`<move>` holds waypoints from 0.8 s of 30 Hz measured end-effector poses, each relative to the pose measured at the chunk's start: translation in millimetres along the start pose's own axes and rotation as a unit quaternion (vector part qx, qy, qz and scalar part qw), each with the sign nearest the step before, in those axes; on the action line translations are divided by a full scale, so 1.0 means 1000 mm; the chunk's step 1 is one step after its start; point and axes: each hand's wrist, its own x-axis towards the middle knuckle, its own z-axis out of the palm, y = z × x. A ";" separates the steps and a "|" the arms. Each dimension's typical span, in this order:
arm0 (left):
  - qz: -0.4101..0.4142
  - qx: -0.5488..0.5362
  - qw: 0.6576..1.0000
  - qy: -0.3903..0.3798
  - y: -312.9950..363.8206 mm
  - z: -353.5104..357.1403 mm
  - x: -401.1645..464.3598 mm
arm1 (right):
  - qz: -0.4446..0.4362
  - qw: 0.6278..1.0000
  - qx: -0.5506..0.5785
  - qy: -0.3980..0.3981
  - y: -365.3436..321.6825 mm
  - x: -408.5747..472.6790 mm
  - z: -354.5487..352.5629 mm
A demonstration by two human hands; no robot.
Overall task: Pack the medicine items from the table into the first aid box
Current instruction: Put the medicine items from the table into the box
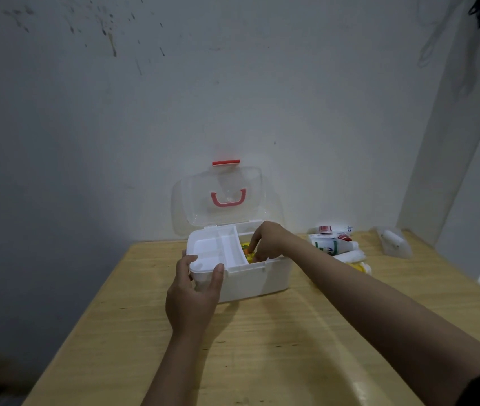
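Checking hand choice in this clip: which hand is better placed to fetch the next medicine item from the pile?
Right. The right hand is already at the first aid box's right side, nearest the medicine bottles; the left hand grips the box's front-left corner, steadying it.

Right hand (266,243) fingertips hidden inside first aid box (250,278), behind tray edge; yellow-orange item (246,252) under them mostly covered, type unclear. Labels on bottles (335,246) at right too blurred to read. Clear packet (394,241) contents indistinct, perhaps white tube. Both forearms cut by frame bottom.
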 end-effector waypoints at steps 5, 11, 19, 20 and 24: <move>0.001 -0.008 1.000 -0.004 0.000 0.000 0.000 | -0.037 0.991 0.061 0.111 0.005 -0.003 -0.006; 0.001 -0.007 1.000 0.002 -0.002 0.002 0.001 | -0.048 0.942 0.176 0.281 0.049 -0.033 -0.041; -0.046 -0.042 0.998 0.031 0.005 0.006 -0.003 | 0.127 0.923 0.135 0.338 0.171 -0.053 -0.048; -0.048 -0.041 0.997 0.033 0.006 0.006 -0.003 | 0.152 0.912 0.124 0.360 0.185 -0.055 -0.046; -0.053 -0.035 0.998 0.030 0.008 0.007 -0.004 | 0.292 0.876 0.036 0.382 0.221 -0.060 -0.038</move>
